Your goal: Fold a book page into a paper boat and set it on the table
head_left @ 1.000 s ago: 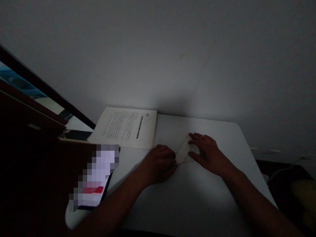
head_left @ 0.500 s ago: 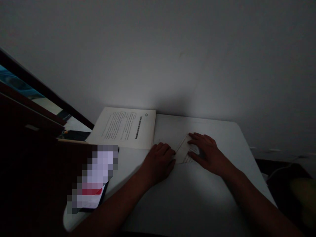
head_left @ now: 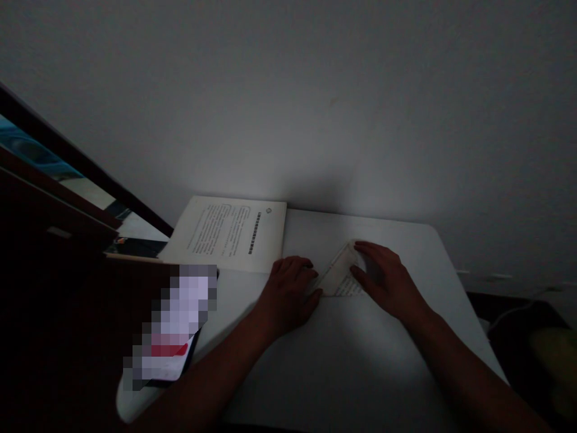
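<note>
A small folded sheet of printed paper point(head_left: 340, 273) lies on the white table, with a slanting folded edge and lines of text showing. My right hand point(head_left: 383, 273) has its fingertips at the paper's top corner and its thumb on its right side, gripping it. Part of the paper is hidden behind that hand. At the paper's left corner rests my left hand point(head_left: 288, 294), its thumb touching the tip and its fingers apart from the thumb.
On the white table point(head_left: 351, 361) a printed booklet point(head_left: 225, 234) lies at the back left, against the wall. A phone point(head_left: 174, 331) with a lit, blurred screen is near the left edge. Dark wooden furniture point(head_left: 54, 288) stands on the left.
My right hand has shifted slightly right, with its thumb nearer the paper's upper part, and more printed text shows. My left fingers have loosened and spread away from the thumb.
</note>
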The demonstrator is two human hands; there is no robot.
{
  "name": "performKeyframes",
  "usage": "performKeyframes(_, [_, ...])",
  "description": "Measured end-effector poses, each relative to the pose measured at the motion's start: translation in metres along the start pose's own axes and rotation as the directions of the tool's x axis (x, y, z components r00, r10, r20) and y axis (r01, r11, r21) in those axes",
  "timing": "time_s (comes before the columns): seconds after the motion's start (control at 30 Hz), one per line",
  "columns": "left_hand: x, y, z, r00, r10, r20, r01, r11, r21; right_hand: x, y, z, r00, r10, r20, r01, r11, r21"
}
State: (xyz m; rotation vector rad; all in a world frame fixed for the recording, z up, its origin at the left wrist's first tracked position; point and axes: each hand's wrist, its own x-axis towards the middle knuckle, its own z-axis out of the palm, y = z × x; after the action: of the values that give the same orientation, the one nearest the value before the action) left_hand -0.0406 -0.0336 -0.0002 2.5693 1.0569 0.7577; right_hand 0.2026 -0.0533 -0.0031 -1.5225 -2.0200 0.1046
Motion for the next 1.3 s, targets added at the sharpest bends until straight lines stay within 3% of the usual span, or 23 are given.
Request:
performKeyframes(0.5, [0.000, -0.005, 0.008, 1.000, 0.021, -0.004, -0.021, 0.997, -0.068, -0.002, 0.004, 0.008, 0.999, 0.031, 0.033, -0.028, 0.995, -0.096])
performKeyframes(0.9, [0.001, 0.004, 0.011, 0.999, -0.008, 0.035, 0.008, 1.000, -0.005, 0.000, 0.001, 0.011, 0.999, 0.041, 0.029, -0.036, 0.988, -0.153])
performKeyframes(1.1, [0.002, 0.009, 0.014, 0.997, -0.070, 0.029, 0.072, 0.993, -0.090, 0.002, 0.002, 0.013, 0.998, 0.064, 0.006, -0.063, 0.989, -0.131])
performKeyframes(1.3, [0.004, 0.010, 0.012, 0.997, -0.057, 0.050, 0.066, 0.979, -0.191, 0.005, -0.008, 0.011, 0.994, 0.108, -0.016, -0.108, 0.994, -0.013])
